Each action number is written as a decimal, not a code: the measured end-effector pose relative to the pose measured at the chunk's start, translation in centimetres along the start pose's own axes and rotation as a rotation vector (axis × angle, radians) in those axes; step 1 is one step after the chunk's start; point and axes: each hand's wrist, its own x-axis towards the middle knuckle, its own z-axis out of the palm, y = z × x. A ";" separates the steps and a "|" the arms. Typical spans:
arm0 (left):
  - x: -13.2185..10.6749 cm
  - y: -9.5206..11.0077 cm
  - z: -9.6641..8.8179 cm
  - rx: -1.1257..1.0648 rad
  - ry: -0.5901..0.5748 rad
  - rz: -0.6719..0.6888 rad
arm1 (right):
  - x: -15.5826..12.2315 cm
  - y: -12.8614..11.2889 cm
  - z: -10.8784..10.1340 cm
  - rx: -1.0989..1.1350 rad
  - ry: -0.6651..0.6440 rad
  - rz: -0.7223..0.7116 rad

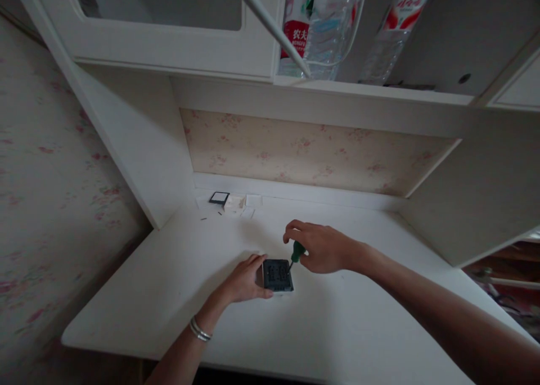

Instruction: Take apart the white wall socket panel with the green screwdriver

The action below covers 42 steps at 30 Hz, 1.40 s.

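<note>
A small dark square switch module (278, 275) lies on the white desk (169, 295). My left hand (243, 279) grips its left side, thumb along the front edge, a silver bracelet on that wrist. My right hand (321, 246) is closed round a green-handled screwdriver (296, 254), whose tip points down onto the module's right part.
At the back of the desk lie a dark-framed square plate (219, 198) and a few white plastic parts (244, 203), with tiny screws near them. A shelf above holds plastic water bottles (324, 25). A white cabinet side stands at the left, floral wallpaper behind.
</note>
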 end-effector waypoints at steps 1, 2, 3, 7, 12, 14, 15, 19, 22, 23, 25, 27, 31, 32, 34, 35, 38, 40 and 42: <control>0.1 0.2 -0.2 0.005 -0.007 0.013 | 0.0 0.0 0.0 -0.013 -0.001 0.037; 0.2 0.4 -0.4 0.006 -0.011 0.025 | 0.0 0.0 0.0 -0.028 0.005 0.073; 0.3 0.6 -0.6 0.007 -0.013 0.034 | -0.1 0.1 0.0 -0.036 0.014 0.094; 0.4 1.1 -0.9 0.005 -0.010 0.043 | -0.3 0.4 0.2 0.018 0.016 0.004; 0.3 1.6 -0.8 0.002 0.012 0.046 | -0.3 0.5 0.1 -0.010 0.023 0.056; 0.3 1.8 -0.8 0.010 0.020 0.052 | -0.3 0.5 0.0 -0.019 0.024 0.045; 0.3 2.0 -0.8 0.018 0.020 0.056 | -0.4 0.5 0.0 -0.011 0.015 0.019; 0.4 2.4 -1.0 0.060 0.020 0.051 | -0.6 0.3 -0.2 0.014 -0.027 -0.025; 0.4 2.5 -1.1 0.078 0.017 0.047 | -0.6 0.2 -0.2 -0.039 -0.003 0.070; 0.3 2.6 -1.1 0.082 0.015 0.048 | -0.6 0.2 -0.2 -0.051 0.005 0.078; 0.3 2.6 -1.2 0.088 0.006 0.053 | -0.6 0.3 -0.2 -0.039 0.004 0.039; 0.3 2.7 -1.2 0.092 -0.001 0.050 | -0.7 0.3 -0.2 -0.002 -0.014 -0.005; 0.4 2.8 -1.3 0.100 -0.002 0.019 | -0.7 0.1 -0.3 -0.009 0.006 0.014; 0.4 2.8 -1.3 0.104 0.000 0.015 | -0.6 0.0 -0.2 -0.023 0.020 0.017; 0.4 2.9 -1.3 0.116 0.007 0.015 | -0.6 -0.1 0.1 -0.039 0.048 0.008; 0.4 2.9 -1.3 0.124 0.012 0.017 | -0.6 -0.1 0.2 -0.035 0.061 -0.001; 0.3 3.0 -1.3 0.147 0.023 0.018 | -1.0 0.3 0.6 0.014 0.099 -0.010; 0.3 3.0 -1.3 0.158 0.022 0.014 | -1.4 0.6 0.8 0.060 0.140 0.000; 0.3 2.9 -1.3 0.164 0.017 0.007 | -1.8 1.0 1.0 0.107 0.194 0.017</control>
